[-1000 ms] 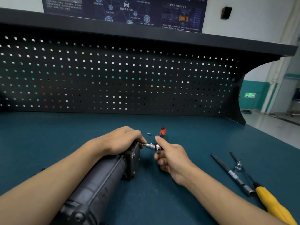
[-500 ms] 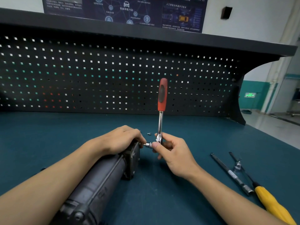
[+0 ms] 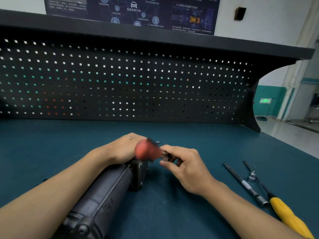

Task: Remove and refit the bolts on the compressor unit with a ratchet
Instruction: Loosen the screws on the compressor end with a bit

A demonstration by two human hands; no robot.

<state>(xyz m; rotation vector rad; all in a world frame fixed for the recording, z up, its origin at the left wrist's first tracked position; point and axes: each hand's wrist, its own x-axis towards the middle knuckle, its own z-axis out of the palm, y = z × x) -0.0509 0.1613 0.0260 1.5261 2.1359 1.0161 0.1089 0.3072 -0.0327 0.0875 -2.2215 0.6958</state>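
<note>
The compressor (image 3: 107, 192) lies near left; it looks heavy and hard. The left hand (image 3: 120, 149) grips its far end. The right hand (image 3: 188, 168) pinches the blurry red ratchet (image 3: 146, 150) by its head.

A dark grey compressor unit (image 3: 107, 192), matt and faintly grainy like cast metal, lies on a table (image 3: 172, 213) topped with a smooth, matt teal mat. The ratchet (image 3: 145, 150) shows a red handle, too blurred to judge its finish. A yellow-handled tool (image 3: 290, 219) has a smooth plastic sheen; beside it lies a bright steel bar (image 3: 245, 183) with a knurled band. The pegboard (image 3: 120, 83) behind is matt black perforated metal.
</note>
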